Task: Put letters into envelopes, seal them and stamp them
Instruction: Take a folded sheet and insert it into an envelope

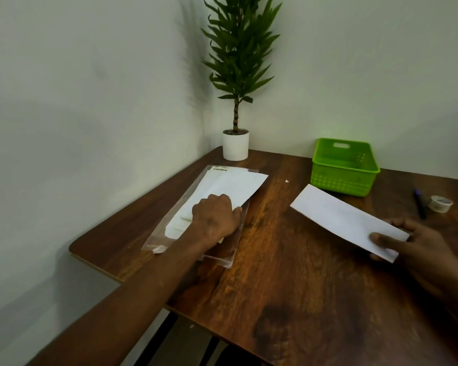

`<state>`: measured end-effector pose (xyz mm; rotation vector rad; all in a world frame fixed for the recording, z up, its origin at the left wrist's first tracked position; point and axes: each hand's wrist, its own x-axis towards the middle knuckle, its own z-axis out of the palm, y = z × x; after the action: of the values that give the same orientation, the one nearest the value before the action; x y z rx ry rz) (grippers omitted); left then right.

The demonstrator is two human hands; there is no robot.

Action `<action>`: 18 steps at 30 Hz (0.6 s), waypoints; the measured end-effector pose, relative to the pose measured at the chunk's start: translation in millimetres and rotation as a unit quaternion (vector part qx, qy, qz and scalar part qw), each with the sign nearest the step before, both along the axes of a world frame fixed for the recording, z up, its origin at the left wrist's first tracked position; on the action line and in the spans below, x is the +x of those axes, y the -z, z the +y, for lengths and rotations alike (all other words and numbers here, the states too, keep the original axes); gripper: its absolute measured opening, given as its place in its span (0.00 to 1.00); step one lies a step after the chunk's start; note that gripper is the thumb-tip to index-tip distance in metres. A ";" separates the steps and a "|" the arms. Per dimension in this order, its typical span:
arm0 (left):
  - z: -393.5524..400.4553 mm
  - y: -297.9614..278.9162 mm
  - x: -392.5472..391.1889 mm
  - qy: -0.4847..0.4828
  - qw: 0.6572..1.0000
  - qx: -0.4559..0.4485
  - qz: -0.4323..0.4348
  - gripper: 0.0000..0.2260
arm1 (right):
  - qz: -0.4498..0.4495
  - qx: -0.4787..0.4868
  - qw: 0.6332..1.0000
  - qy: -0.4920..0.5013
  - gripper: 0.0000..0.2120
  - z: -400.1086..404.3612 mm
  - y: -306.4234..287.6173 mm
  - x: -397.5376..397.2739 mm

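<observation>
Envelope lies on the clear-wrapped stack at table left, pinned under the left hand, fingers curled on its edge. Right hand pinches a folded letter above the tabletop. Judged step: insertion pending; next, open the flap. Basket, pen, cup stand clear

Open table mid btwn hands; green basket, pen, small cup crowd far right.
</observation>
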<state>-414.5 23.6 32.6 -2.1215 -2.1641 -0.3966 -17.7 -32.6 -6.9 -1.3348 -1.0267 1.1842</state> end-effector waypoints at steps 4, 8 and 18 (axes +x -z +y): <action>0.0 -14.1 3.3 0.018 0.999 0.035 0.016 0.19 | 0.012 0.000 1.000 -0.004 0.13 -5.5 -9.7 -8.2; -2.2 -25.0 7.5 0.039 0.997 0.048 0.036 0.15 | 0.004 0.016 1.000 -0.001 0.14 -8.0 -11.3 -10.0; -6.5 -35.4 67.1 0.088 0.975 0.202 -0.004 0.17 | -0.116 0.071 0.990 0.029 0.11 -7.0 -3.2 -14.8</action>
<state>-347.4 17.0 68.0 -2.0763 -1.7140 -0.7847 -32.5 -39.7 -3.7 -1.4009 -1.2075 0.9092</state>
